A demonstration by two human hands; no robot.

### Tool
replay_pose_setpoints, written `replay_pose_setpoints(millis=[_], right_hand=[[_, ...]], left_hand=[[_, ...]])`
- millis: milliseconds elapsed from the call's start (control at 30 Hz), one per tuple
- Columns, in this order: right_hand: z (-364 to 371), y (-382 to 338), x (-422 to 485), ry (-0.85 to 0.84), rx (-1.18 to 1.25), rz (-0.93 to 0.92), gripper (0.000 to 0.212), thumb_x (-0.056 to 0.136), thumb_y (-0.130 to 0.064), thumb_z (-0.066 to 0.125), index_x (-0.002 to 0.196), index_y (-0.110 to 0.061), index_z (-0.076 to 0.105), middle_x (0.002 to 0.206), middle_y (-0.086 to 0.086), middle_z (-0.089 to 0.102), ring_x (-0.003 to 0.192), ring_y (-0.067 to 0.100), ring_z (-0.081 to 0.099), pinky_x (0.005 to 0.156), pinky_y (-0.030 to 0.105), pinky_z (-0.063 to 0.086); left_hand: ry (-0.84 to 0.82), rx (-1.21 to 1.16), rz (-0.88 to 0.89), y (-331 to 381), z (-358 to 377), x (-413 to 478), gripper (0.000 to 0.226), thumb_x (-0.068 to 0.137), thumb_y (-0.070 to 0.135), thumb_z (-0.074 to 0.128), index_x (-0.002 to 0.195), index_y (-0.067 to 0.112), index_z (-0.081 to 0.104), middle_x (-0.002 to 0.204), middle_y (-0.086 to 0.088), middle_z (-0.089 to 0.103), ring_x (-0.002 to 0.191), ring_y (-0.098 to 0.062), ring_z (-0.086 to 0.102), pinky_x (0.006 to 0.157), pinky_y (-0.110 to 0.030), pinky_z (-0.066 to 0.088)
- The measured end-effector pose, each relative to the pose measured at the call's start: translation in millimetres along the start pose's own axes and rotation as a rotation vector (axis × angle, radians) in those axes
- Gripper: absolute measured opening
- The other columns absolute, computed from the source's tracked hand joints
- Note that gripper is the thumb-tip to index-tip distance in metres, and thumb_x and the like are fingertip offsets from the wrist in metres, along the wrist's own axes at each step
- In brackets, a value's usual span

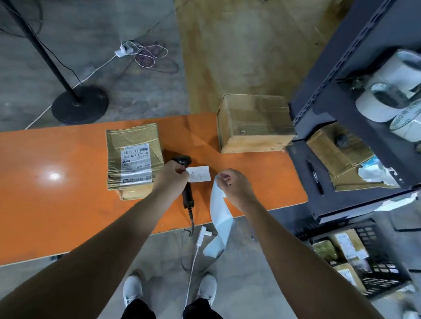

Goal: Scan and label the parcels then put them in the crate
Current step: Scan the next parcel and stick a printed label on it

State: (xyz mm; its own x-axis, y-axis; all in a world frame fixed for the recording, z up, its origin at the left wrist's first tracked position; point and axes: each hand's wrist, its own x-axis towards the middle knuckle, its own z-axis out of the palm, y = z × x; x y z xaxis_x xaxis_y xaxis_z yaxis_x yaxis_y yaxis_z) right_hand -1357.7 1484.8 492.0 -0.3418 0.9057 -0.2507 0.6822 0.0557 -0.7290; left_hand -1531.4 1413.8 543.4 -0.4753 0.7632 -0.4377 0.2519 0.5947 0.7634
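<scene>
Pinching label (200, 174) in left hand (172, 178), clutching backing strip (220, 216) in right hand (236, 186). Parcel (132, 140) at nine o'clock from label, just beside left hand.

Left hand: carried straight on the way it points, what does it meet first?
Probably the open cardboard box: the left hand, pinching a white label, points forward-right over the orange table. Height is unclear.

One taped parcel (132, 160), one scanner (187, 197), one label (201, 174), perhaps four rolls (378, 104).

Parcel (131, 160) on table (32, 186), scanner (187, 194) just right of it; open box (252, 125) behind right; crate (383, 280) on floor (247, 271), right.
</scene>
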Motion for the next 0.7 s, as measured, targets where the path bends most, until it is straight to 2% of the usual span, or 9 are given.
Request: replay_pose_setpoints(millis=[100, 167, 267, 333, 433, 500, 600, 700], right_hand=[[2, -17, -2, -0.035, 0.174, 0.059, 0.023, 0.100, -0.025, 0.054, 0.103, -0.006, 0.066, 0.098, 0.005, 0.069, 0.092, 0.019, 0.065, 0.079, 0.032, 0.053], [6, -31, -2, -0.059, 0.290, 0.074, 0.021, 0.101, -0.024, 0.053, 0.101, -0.007, 0.065, 0.095, 0.004, 0.069, 0.089, 0.018, 0.068, 0.079, 0.028, 0.056], [14, -55, -1, -0.074, 0.339, 0.038, 0.016, 0.100, -0.024, 0.053, 0.093, -0.014, 0.064, 0.088, -0.001, 0.070, 0.071, 0.007, 0.065, 0.066, 0.019, 0.051], [20, -70, 0, -0.089, 0.366, 0.021, 0.014, 0.099, -0.021, 0.054, 0.091, -0.014, 0.063, 0.085, 0.001, 0.069, 0.065, 0.005, 0.062, 0.062, 0.017, 0.049], [33, -88, 1, -0.109, 0.306, -0.021, 0.012, 0.098, -0.023, 0.056, 0.089, -0.019, 0.063, 0.084, 0.002, 0.068, 0.069, 0.008, 0.064, 0.071, 0.032, 0.055], [42, -96, 2, -0.128, 0.255, -0.038, 0.013, 0.098, -0.026, 0.055, 0.087, -0.025, 0.062, 0.081, 0.000, 0.069, 0.075, 0.012, 0.066, 0.080, 0.040, 0.056], [52, -106, 3, -0.159, 0.211, -0.040, 0.014, 0.095, -0.029, 0.053, 0.092, -0.022, 0.064, 0.079, 0.000, 0.070, 0.077, 0.015, 0.067, 0.083, 0.044, 0.055], [62, -115, 4, -0.186, 0.213, -0.036, 0.015, 0.095, -0.028, 0.052, 0.093, -0.021, 0.065, 0.076, -0.004, 0.069, 0.072, 0.010, 0.065, 0.082, 0.041, 0.055]], left_hand=[[0.014, -0.026, 0.005, 1, -10, -2, 0.015, 0.090, 0.015, 0.049, 0.101, 0.019, 0.058, 0.091, -0.005, 0.063, 0.084, -0.028, 0.067, 0.073, -0.046, 0.058], [0.014, -0.034, 0.008, -1, -20, -2, 0.012, 0.090, 0.014, 0.051, 0.097, 0.021, 0.057, 0.087, -0.003, 0.064, 0.086, -0.028, 0.068, 0.076, -0.049, 0.057], [0.030, -0.080, -0.004, -8, -37, -1, 0.012, 0.089, 0.012, 0.051, 0.096, 0.017, 0.059, 0.085, -0.004, 0.064, 0.087, -0.030, 0.069, 0.076, -0.047, 0.057], [0.035, -0.111, -0.009, -13, -49, -1, 0.013, 0.089, 0.012, 0.051, 0.097, 0.015, 0.061, 0.084, -0.003, 0.064, 0.087, -0.030, 0.069, 0.075, -0.045, 0.058], [0.048, -0.151, -0.019, -22, -64, 0, 0.016, 0.089, 0.011, 0.051, 0.101, 0.009, 0.062, 0.087, -0.008, 0.065, 0.085, -0.032, 0.067, 0.071, -0.042, 0.056], [0.061, -0.167, -0.017, -29, -72, -1, 0.015, 0.088, 0.009, 0.052, 0.097, 0.005, 0.064, 0.085, -0.012, 0.065, 0.078, -0.030, 0.064, 0.067, -0.040, 0.054], [0.080, -0.186, -0.010, -38, -81, 0, 0.013, 0.085, 0.005, 0.052, 0.082, 0.004, 0.065, 0.074, -0.012, 0.061, 0.068, -0.025, 0.057, 0.061, -0.035, 0.047], [0.082, -0.194, -0.012, -48, -88, 4, 0.014, 0.082, 0.004, 0.051, 0.078, 0.002, 0.063, 0.070, -0.011, 0.055, 0.065, -0.022, 0.053, 0.058, -0.032, 0.044]])
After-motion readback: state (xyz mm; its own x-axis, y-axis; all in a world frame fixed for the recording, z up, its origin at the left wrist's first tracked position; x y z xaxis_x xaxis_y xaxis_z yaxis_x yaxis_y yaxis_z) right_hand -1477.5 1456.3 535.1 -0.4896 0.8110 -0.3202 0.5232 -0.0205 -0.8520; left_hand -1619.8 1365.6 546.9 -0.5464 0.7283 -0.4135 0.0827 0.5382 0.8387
